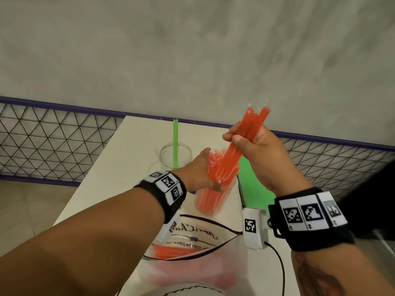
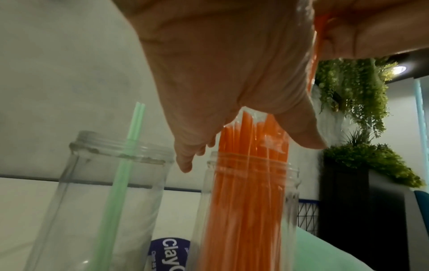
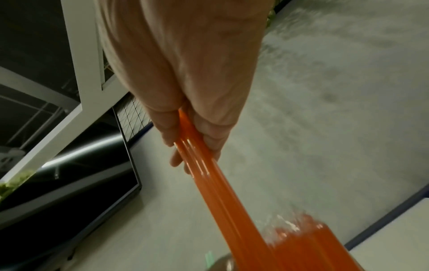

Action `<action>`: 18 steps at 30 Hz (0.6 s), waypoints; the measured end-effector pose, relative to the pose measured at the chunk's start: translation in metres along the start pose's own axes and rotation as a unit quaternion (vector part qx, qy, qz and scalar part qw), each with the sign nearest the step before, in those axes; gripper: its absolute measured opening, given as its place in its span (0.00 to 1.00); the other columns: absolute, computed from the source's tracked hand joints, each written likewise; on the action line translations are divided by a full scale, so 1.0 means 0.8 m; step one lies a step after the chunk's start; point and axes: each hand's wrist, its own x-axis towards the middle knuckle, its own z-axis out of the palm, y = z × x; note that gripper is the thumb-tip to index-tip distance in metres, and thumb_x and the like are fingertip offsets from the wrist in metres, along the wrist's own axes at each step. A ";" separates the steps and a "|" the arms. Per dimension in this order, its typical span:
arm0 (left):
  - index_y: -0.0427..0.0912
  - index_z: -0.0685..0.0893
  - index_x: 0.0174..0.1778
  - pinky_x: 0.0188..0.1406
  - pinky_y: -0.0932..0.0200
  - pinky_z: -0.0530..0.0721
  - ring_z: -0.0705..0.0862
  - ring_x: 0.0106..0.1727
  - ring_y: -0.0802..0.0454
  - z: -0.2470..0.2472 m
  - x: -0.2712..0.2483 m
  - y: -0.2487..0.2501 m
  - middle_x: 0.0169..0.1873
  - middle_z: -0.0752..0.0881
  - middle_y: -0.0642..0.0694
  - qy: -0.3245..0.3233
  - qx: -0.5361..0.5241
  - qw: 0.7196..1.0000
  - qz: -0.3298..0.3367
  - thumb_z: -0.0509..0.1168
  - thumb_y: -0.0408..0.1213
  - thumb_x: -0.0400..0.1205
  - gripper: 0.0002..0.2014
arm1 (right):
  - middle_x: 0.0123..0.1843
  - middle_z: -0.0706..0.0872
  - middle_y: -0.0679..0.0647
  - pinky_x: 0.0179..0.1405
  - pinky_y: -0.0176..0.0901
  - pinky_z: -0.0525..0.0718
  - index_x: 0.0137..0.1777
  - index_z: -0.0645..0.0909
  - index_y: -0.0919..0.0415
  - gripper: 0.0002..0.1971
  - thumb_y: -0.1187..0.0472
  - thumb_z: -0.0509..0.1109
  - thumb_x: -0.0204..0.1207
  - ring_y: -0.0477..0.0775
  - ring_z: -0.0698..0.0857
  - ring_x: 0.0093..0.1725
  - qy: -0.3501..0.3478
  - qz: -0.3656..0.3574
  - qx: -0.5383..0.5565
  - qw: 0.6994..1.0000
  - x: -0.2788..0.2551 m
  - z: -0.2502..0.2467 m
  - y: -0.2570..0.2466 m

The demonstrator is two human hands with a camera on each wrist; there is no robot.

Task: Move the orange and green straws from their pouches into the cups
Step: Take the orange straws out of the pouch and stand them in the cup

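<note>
My right hand (image 1: 252, 146) grips a bunch of orange straws (image 1: 257, 120) and holds them slanted, lower ends at the mouth of the near clear cup (image 1: 213, 204). In the right wrist view the bunch (image 3: 209, 183) runs from the pinching fingers (image 3: 216, 139) down to that cup. The cup (image 2: 293, 183) is packed with upright orange straws (image 2: 246, 201). My left hand (image 1: 198, 167) lies open against their tops, thumb (image 2: 301, 132) on one side, fingers on the other. The far cup (image 1: 168, 151) holds green straws (image 1: 175, 137).
A green pouch (image 1: 252, 182) lies on the white table (image 1: 136, 142) right of the cups. A clear pouch (image 1: 203, 238) with more orange straws (image 1: 168, 252) sits at the near edge. A wire-mesh fence (image 1: 53, 142) with a purple rail runs behind the table.
</note>
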 end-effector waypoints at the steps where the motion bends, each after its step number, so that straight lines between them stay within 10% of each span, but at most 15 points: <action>1: 0.47 0.58 0.78 0.63 0.54 0.79 0.78 0.67 0.54 0.005 0.004 -0.003 0.60 0.77 0.59 0.007 -0.002 1.000 0.007 0.86 0.41 0.64 0.53 | 0.51 0.92 0.47 0.64 0.59 0.83 0.51 0.83 0.45 0.11 0.64 0.66 0.82 0.47 0.88 0.57 0.007 0.001 -0.007 1.000 0.000 0.003 0.004; 7: 0.48 0.60 0.79 0.57 0.53 0.84 0.82 0.63 0.52 0.016 0.010 -0.020 0.64 0.79 0.54 0.043 -0.008 0.999 0.008 0.86 0.41 0.64 0.52 | 0.54 0.85 0.46 0.63 0.55 0.82 0.54 0.84 0.49 0.07 0.60 0.73 0.78 0.46 0.85 0.55 0.032 0.025 -0.129 0.991 -0.004 0.027 0.057; 11: 0.50 0.62 0.76 0.47 0.57 0.85 0.84 0.58 0.52 0.018 0.012 -0.025 0.59 0.80 0.56 0.056 -0.005 0.998 0.003 0.86 0.40 0.64 0.49 | 0.71 0.72 0.50 0.77 0.52 0.70 0.79 0.67 0.52 0.37 0.57 0.79 0.72 0.53 0.71 0.75 0.016 0.008 -0.262 0.965 -0.003 0.030 0.084; 14: 0.48 0.61 0.77 0.59 0.52 0.84 0.83 0.62 0.52 0.019 0.012 -0.027 0.60 0.79 0.57 0.055 -0.005 0.998 0.000 0.86 0.41 0.64 0.51 | 0.84 0.59 0.53 0.80 0.47 0.59 0.86 0.47 0.50 0.45 0.54 0.74 0.78 0.50 0.58 0.83 0.072 -0.104 -0.228 0.965 0.001 0.029 0.066; 18: 0.44 0.61 0.79 0.59 0.54 0.82 0.78 0.60 0.54 0.017 0.012 -0.025 0.62 0.77 0.54 0.066 0.017 0.998 0.010 0.85 0.41 0.65 0.51 | 0.86 0.59 0.56 0.83 0.58 0.54 0.85 0.54 0.53 0.33 0.57 0.64 0.83 0.59 0.54 0.85 0.030 -0.257 -0.418 0.871 0.015 0.035 0.049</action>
